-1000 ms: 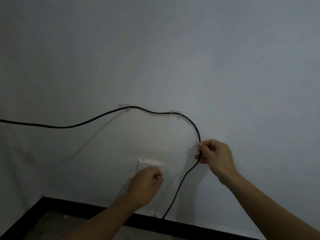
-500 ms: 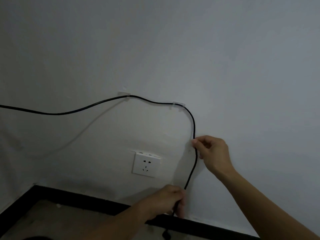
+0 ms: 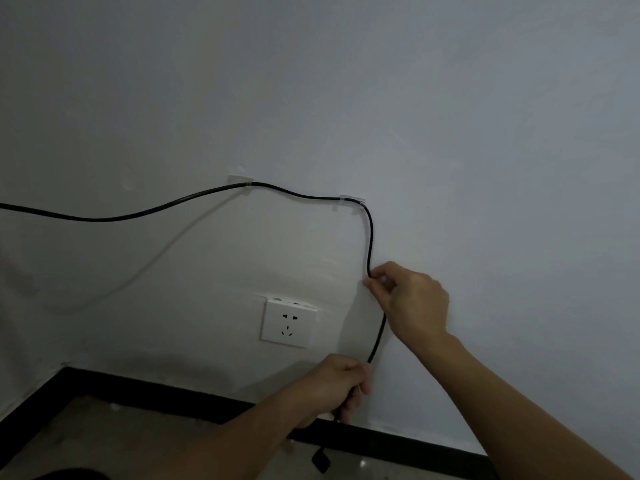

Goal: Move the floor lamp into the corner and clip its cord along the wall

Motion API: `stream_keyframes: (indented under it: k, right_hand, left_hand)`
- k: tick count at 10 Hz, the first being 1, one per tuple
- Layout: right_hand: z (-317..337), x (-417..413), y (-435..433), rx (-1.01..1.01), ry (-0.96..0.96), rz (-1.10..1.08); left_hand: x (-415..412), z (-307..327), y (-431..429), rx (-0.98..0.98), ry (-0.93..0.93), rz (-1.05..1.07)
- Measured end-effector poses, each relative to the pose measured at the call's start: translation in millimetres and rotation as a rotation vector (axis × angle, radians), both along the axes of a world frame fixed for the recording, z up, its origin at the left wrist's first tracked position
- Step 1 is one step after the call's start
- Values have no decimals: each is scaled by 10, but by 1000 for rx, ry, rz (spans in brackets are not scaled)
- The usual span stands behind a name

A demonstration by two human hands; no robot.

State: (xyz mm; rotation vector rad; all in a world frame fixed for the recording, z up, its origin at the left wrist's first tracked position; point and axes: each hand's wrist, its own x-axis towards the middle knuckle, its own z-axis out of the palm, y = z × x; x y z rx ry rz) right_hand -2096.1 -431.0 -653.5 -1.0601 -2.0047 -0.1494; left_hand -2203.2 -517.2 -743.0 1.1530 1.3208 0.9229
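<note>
A black cord [image 3: 298,195] runs in from the left edge along the white wall. It passes through a clear clip [image 3: 240,181] and a second clear clip [image 3: 352,201], then bends down. My right hand [image 3: 410,301] pinches the cord against the wall just below the bend. My left hand [image 3: 334,386] is closed around the cord lower down, near the baseboard. The cord's black plug [image 3: 321,462] dangles below my left hand, over the floor. The lamp itself is out of view.
A white wall socket [image 3: 288,322] sits left of the hanging cord, with nothing plugged in. A black baseboard [image 3: 166,389] lines the foot of the wall and turns at the left corner. Grey floor [image 3: 104,438] lies below.
My left hand left the socket and moved right and down to grip the cord near the baseboard. The cord below the second clip now hangs straighter. My right hand stayed pinched on it.
</note>
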Motion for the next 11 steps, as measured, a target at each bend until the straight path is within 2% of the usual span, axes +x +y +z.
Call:
stream_keyframes:
  k: [2,3,5,7,10,11]
  right_hand:
    - [-125,102,65,-166,110,84]
    - [-219,197,65,-192,102,73]
    - [-421,199,40,-189,-41,57]
    - [-434,117,-3,-256,-111,34]
    - [-362,71,-146,-351,-357,-1]
    - [-193,69,-164,-305,-229,33]
  left_hand:
    - [-150,-25,-21,-18,22,33]
    - [-209,-62,-16,-6,36,70]
    - [-270,-125,28,-4,64,118]
    - [-426,-151,51,99,273,201]
    - [-865,122,-14,294,741,419]
    - [-982,341,-59,343,916,521]
